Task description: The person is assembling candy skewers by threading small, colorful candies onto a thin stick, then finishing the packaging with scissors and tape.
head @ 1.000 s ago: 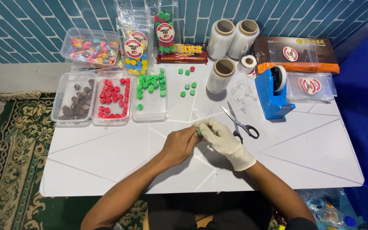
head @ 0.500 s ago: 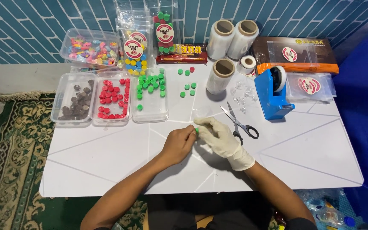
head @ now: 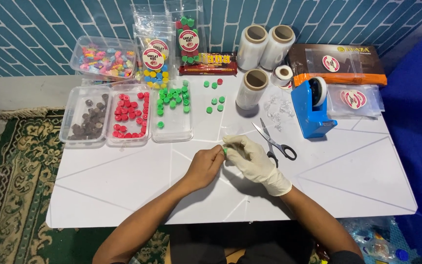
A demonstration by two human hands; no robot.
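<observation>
Partly hidden: green piece (head: 224,150) pinched between both hands (head: 230,161).

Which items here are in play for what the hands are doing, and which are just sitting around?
In play:
- left hand, bare
- right hand, gloved
- small green piece pinched between them
- green pieces in the clear tray

Lying about:
- scissors
- blue tape dispenser
- film rolls
- red pieces tray
- brown pieces tray
</observation>
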